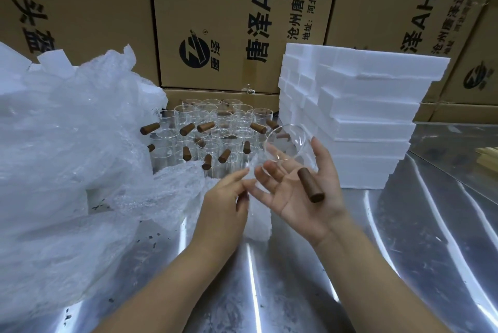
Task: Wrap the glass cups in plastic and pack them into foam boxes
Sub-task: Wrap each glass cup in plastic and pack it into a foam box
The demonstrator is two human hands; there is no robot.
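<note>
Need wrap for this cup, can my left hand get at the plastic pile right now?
Probably yes: the plastic pile lies just beside the left hand, nothing between; the right hand holds the cup.

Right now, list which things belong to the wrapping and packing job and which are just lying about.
Job: glass cup in the right hand; plastic sheet pinched by the left hand; plastic wrap pile; waiting glass cups; stacked foam boxes.
Lying about: cardboard cartons behind; pale wooden sticks at the right edge; dark specks on the metal table.
</note>
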